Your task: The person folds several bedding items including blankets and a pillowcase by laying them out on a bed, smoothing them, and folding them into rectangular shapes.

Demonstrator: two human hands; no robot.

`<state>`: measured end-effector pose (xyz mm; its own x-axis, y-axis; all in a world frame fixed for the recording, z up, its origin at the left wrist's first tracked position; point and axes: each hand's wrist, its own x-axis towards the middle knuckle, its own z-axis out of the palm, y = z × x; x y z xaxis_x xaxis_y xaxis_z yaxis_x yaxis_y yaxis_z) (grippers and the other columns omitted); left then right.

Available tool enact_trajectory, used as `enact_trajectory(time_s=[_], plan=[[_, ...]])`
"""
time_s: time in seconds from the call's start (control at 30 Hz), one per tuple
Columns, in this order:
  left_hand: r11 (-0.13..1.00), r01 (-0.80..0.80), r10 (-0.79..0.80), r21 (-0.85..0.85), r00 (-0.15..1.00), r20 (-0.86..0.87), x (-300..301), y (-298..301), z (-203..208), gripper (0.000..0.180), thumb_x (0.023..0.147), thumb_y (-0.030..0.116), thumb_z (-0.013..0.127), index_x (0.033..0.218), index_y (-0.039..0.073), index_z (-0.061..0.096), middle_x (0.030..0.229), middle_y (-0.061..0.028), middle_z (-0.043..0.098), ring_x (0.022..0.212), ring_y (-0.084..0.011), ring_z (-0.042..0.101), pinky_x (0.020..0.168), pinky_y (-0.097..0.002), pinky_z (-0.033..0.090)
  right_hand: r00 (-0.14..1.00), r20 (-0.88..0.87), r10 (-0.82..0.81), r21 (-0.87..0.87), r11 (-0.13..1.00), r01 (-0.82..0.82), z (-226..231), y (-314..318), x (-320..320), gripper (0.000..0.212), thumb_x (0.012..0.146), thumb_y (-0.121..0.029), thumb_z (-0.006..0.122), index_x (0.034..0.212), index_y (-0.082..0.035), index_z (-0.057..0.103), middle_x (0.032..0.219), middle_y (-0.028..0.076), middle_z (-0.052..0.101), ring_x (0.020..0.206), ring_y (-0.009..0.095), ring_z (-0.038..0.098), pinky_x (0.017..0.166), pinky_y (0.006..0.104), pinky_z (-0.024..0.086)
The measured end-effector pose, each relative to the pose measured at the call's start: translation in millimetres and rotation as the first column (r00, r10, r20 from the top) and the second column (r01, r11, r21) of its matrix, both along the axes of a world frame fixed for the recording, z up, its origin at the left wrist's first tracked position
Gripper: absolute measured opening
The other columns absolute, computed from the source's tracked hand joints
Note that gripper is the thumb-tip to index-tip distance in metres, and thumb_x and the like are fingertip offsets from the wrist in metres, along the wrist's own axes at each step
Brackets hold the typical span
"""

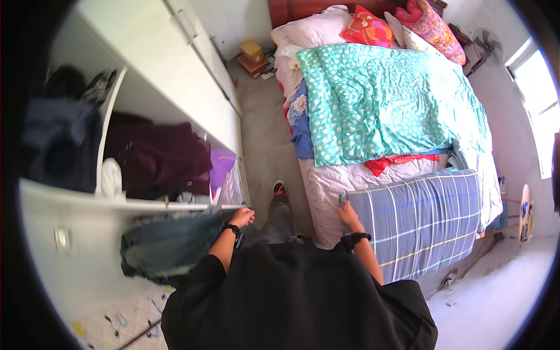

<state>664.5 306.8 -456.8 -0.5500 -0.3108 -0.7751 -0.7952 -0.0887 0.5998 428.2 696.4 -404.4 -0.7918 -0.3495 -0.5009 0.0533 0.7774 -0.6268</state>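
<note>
My left hand (244,217) is closed beside the wardrobe's lower edge, its fingers curled; what they hold, if anything, is hidden. Faded blue jeans (169,242) lie just left of that wrist, their near end close to the hand. Over the bed's near left side, my right hand (349,216) is closed on a small blue-grey thing (342,200), too small to name. Next to it lies a folded grey plaid quilt (423,224) with white and yellow lines. Both wrists wear black bands.
The white wardrobe (169,76) has open compartments with a dark maroon garment (157,157), a purple cloth (221,166) and dark clothes (61,134). A teal dotted quilt (391,105) covers the bed. Boxes (252,57) stand by the far wall; a fan (487,46) stands far right.
</note>
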Motion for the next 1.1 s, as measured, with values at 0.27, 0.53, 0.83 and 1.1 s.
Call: enact_trajectory(time_s=[0.27,0.53,0.83,1.1], plan=[[0.982,0.189,-0.19,0.026,0.981,0.05,-203.8,-106.8,-61.4,0.025,0.084,0.026,0.054,0.088,0.003,0.06,0.071,-0.0057,0.063,0.055,-0.0125,0.059,0.047,-0.027,0.045,0.946,0.152,-0.285,0.218,0.944,0.249,-38.0,-38.9,-44.7,0.043,0.078,-0.037,0.056,0.102,-0.002,0.059,0.097,0.019,0.062,0.095,0.031,0.06,0.083,0.0385,0.044],[0.908,0.415,-0.41,0.053,0.909,-0.076,-462.1,-166.6,-43.1,0.021,0.084,0.023,0.054,0.09,0.003,0.059,0.072,-0.0045,0.062,0.058,-0.0117,0.058,0.05,-0.0242,0.045,0.613,0.435,-0.659,-0.096,0.643,0.76,-86.7,-110.7,-157.0,0.039,0.082,-0.024,0.053,0.114,-0.002,0.049,0.103,0.02,0.059,0.088,0.032,0.061,0.075,0.0401,0.049],[0.65,0.759,-0.754,0.044,0.651,-0.088,-621.8,-186.4,-126.8,0.015,0.082,0.016,0.056,0.081,0.002,0.061,0.069,-0.0063,0.063,0.057,-0.0127,0.059,0.053,-0.0277,0.048,-0.231,0.812,-0.536,-0.058,-0.468,0.882,-203.5,-184.9,-322.3,0.053,0.088,-0.026,0.053,0.13,-0.002,0.032,0.125,0.023,0.045,0.103,0.035,0.056,0.083,0.0421,0.049],[0.709,0.683,-0.704,0.173,0.702,0.11,-765.7,-179.9,-145.6,0.017,0.086,0.021,0.054,0.095,0.007,0.056,0.077,-0.0051,0.062,0.057,-0.0116,0.058,0.047,-0.0243,0.045,-0.53,0.785,-0.32,0.071,-0.804,0.59,-250.2,-192.9,-432.7,0.091,0.064,-0.052,0.075,0.129,-0.01,0.027,0.125,0.013,0.044,0.104,0.029,0.052,0.088,0.0508,0.039]])
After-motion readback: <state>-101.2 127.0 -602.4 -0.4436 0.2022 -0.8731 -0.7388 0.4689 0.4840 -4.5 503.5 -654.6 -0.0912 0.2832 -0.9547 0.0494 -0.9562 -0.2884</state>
